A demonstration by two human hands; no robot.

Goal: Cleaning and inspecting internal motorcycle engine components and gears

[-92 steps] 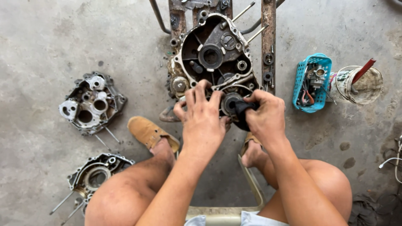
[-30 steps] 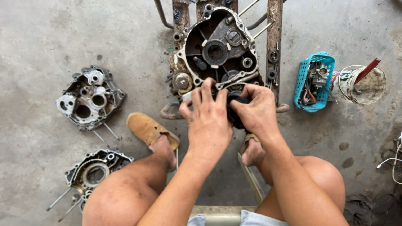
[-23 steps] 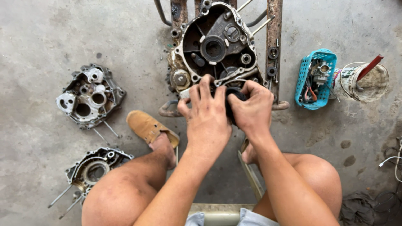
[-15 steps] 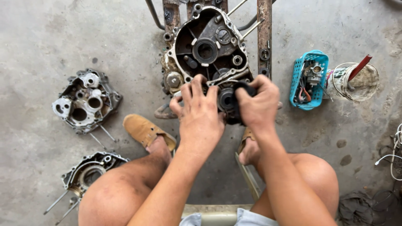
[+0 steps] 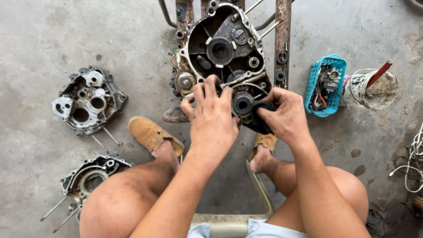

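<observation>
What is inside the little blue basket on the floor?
The blue basket holds a small metal engine part and some thin coloured wires. Anything lying under those pieces at the bottom is covered, so it cannot be seen. A pale bucket stands right beside it.

One head-worn camera looks steeply down, close, over the knees at the concrete floor (image 5: 39, 35).

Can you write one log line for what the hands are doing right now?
left hand: on engine case | right hand: grips black part | blue basket to the right
</observation>
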